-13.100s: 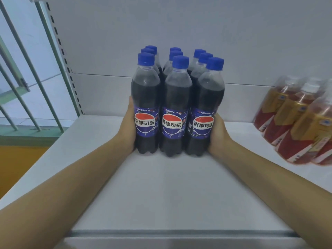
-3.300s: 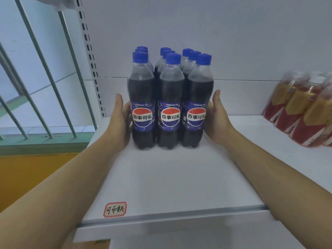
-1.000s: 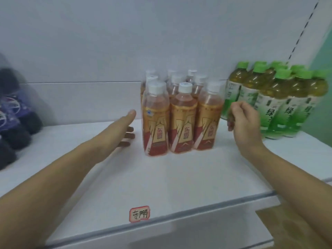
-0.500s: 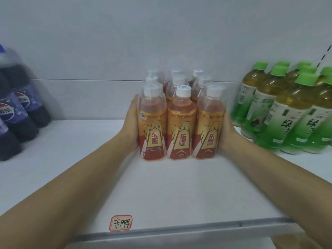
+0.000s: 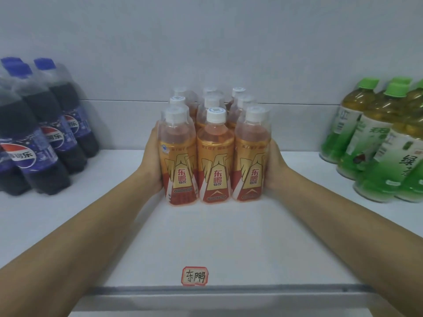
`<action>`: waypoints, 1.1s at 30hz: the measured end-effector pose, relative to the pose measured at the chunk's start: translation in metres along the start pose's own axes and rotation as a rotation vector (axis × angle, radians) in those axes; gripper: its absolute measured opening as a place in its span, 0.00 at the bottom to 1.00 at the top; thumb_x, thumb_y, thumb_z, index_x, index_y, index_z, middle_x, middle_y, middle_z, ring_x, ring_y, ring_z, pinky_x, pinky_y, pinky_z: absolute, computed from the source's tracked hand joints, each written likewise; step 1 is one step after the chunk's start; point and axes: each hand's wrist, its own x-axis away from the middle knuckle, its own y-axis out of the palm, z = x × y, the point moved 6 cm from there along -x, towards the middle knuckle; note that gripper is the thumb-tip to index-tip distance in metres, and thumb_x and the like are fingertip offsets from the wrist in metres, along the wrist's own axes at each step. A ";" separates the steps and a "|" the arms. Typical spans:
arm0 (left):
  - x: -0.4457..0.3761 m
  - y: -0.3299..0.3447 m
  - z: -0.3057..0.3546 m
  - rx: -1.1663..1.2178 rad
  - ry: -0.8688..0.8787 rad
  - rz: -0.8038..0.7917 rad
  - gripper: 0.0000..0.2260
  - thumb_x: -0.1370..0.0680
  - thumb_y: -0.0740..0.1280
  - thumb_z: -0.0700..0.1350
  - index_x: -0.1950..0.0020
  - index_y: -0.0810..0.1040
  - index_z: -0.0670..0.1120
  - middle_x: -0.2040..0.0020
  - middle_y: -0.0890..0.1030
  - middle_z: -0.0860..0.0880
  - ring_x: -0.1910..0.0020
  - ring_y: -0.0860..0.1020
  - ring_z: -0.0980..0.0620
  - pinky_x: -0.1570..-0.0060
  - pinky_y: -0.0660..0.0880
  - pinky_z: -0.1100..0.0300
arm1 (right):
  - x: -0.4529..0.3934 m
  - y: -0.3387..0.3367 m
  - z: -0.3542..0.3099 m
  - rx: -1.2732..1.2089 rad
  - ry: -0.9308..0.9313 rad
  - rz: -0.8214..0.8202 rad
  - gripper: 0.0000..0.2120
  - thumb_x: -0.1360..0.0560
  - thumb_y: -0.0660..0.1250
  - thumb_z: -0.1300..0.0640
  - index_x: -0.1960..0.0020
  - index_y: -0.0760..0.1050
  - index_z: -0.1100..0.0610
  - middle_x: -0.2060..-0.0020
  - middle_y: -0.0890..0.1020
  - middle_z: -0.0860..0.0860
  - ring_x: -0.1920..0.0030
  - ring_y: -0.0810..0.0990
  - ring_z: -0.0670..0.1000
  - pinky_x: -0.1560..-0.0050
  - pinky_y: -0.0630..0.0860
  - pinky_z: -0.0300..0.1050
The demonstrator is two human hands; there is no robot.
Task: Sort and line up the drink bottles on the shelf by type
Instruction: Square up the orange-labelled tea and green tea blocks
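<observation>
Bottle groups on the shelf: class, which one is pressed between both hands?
The orange energy-drink bottles in the middle, white-capped: the left hand and right hand press their sides. The cola bottles and green tea bottles stand untouched.

Nine orange energy-drink bottles (image 5: 215, 156) with white caps and red-and-gold labels stand upright in a tight three-by-three block at the middle of the white shelf (image 5: 215, 243), front labels facing out. At far left a cluster of dark cola bottles (image 5: 45, 133) with blue caps and blue labels stands well apart from the block. At far right stand green tea bottles (image 5: 375, 143) with green caps.
</observation>
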 end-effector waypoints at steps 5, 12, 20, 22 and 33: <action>0.001 -0.020 0.011 -0.007 0.016 0.026 0.31 0.18 0.50 0.63 0.61 0.89 0.51 0.56 0.87 0.46 0.59 0.86 0.50 0.64 0.82 0.57 | -0.012 0.009 0.012 -0.003 -0.004 0.016 0.26 0.18 0.56 0.38 0.61 0.82 0.55 0.64 0.82 0.55 0.59 0.80 0.56 0.52 0.76 0.48; 0.001 -0.019 0.010 -0.021 -0.011 0.012 0.31 0.17 0.51 0.61 0.64 0.88 0.52 0.58 0.87 0.48 0.61 0.86 0.51 0.66 0.81 0.59 | -0.021 -0.003 0.017 -0.060 -0.001 0.075 0.24 0.21 0.60 0.36 0.57 0.82 0.54 0.60 0.82 0.56 0.53 0.78 0.57 0.42 0.72 0.53; 0.001 -0.023 0.010 -0.029 0.000 0.023 0.29 0.17 0.52 0.61 0.59 0.89 0.50 0.55 0.87 0.47 0.57 0.86 0.51 0.60 0.83 0.58 | -0.022 -0.005 0.013 -0.045 -0.065 0.051 0.24 0.19 0.57 0.39 0.58 0.83 0.54 0.60 0.83 0.56 0.55 0.81 0.56 0.47 0.76 0.52; 0.001 -0.032 0.008 -0.027 -0.010 0.044 0.27 0.17 0.51 0.63 0.44 0.86 0.49 0.47 0.87 0.45 0.49 0.86 0.47 0.50 0.82 0.52 | -0.023 -0.011 0.012 -0.018 -0.076 0.056 0.27 0.19 0.55 0.36 0.46 0.83 0.55 0.49 0.84 0.59 0.44 0.81 0.59 0.36 0.73 0.56; 0.025 -0.070 0.012 -0.668 0.160 -0.193 0.53 0.36 0.70 0.76 0.18 0.50 0.59 0.22 0.66 0.55 0.25 0.68 0.53 0.25 0.63 0.42 | 0.017 -0.033 -0.020 0.596 -0.288 -0.110 0.55 0.39 0.75 0.29 0.20 0.55 0.45 0.25 0.68 0.45 0.28 0.71 0.51 0.39 0.74 0.55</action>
